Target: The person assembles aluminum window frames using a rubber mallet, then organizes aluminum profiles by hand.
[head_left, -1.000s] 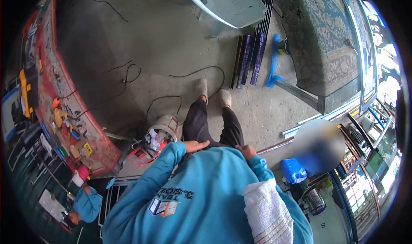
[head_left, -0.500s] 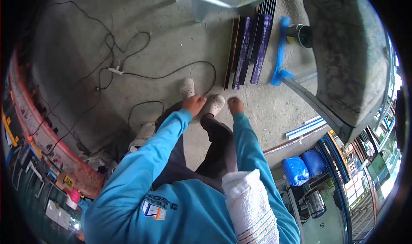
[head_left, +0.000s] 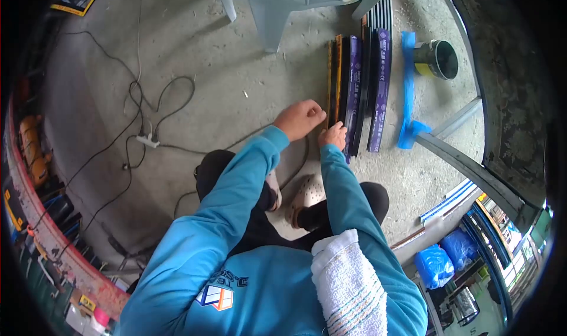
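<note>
A row of long, narrow profile bars lies on the concrete floor in front of me. Some are dark, with a yellow-edged one (head_left: 338, 70), and others carry purple printed wrapping (head_left: 353, 79). My left hand (head_left: 301, 120) is beside the left edge of the row, its fingers curled in; whatever may be between them is hidden. Lower down, my right hand (head_left: 333, 137) rests at the near ends of the dark bars, with its fingers stretched over them. One more purple-wrapped bar (head_left: 381, 88) lies farther right.
A grey plastic chair (head_left: 271, 14) stands beyond the bars. To the right are blue tape (head_left: 407, 88), a dark bucket (head_left: 443, 59) and a metal frame (head_left: 466, 159). Black cables and a white power strip (head_left: 147, 141) lie on the left. Blue plastic bags (head_left: 434, 266) sit lower right.
I have bent down, with my knees now folded. Both hands have come forward to the bars, the right one now touching their near ends. More of the chair shows.
</note>
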### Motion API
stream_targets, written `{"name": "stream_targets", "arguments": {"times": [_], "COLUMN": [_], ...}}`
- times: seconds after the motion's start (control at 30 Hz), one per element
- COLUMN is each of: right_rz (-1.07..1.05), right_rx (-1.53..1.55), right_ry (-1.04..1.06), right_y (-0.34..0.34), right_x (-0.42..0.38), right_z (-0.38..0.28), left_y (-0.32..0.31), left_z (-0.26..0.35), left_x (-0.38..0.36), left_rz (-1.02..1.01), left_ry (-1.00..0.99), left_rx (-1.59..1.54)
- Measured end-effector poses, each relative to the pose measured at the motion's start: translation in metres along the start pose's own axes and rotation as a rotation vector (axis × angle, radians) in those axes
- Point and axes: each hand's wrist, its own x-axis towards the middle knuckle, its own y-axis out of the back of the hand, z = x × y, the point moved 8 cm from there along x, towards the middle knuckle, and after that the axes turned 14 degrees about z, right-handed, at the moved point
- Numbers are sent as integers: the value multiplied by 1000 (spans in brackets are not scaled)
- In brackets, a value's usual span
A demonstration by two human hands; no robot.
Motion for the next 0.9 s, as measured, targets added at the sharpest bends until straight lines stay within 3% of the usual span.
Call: {"name": "stream_targets", "arguments": {"times": [0.13,0.37,0.47,0.67,0.73,0.77,0.8,0.87,0.9], "right_rz": [176,87,110,112,-226,-295,-295,-633,-622], "right_rx": [-35,-11,17,161,471,845,851,1075,1089], "right_ry": [-7,13,28,14,-48,-94,-95,-344,-340], "right_y": [2,-3,8,10,21,-4,15,42,57], "right_x": [9,15,8,8,6,9,4,-25,-31], "right_z": [-2,-6,-14,-28,-39,-35,-41,-47,-48], "left_y": [21,28,35,11,-3,-11,-19,-52,-51], "left_z": [15,55,36,-47,-55,-65,-80,-108,-96], "left_x": [36,71,87,101,80,76,77,66,55], "left_rz": [38,120,200,265,204,135,136,40,34], "left_ry": [-75,-191,-214,23,178,256,254,420,412], "left_rx": [137,99,79,289,397,412,418,-137,-134]}}
